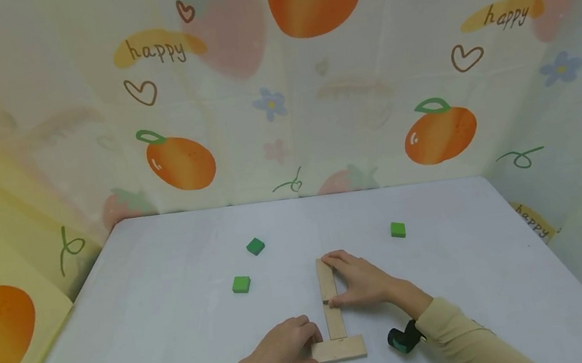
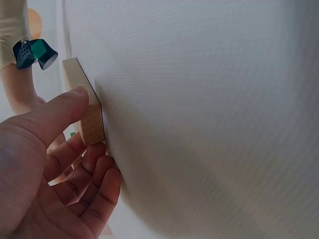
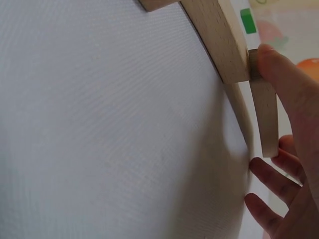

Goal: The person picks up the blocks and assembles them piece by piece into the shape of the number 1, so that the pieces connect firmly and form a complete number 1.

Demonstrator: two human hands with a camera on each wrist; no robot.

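Three flat wooden blocks form an upside-down T in the head view. The crosswise block (image 1: 339,350) lies nearest, its left end pinched between the thumb and fingers of my left hand (image 1: 287,349). From its middle a second block (image 1: 335,323) runs away along the table. My right hand (image 1: 363,283) grips the far block (image 1: 326,276) by its two ends, thumb at the near end, fingers at the far one. In the right wrist view this held block (image 3: 265,119) stands off the table surface, its near end against the end of the second block (image 3: 217,40).
A dark green block (image 1: 256,246) and a light green block (image 1: 241,284) lie on the white table (image 1: 149,325), left of the wooden blocks. Another light green block (image 1: 398,230) is at the back right. A dark wrist camera (image 1: 402,338) sits at the right wrist.
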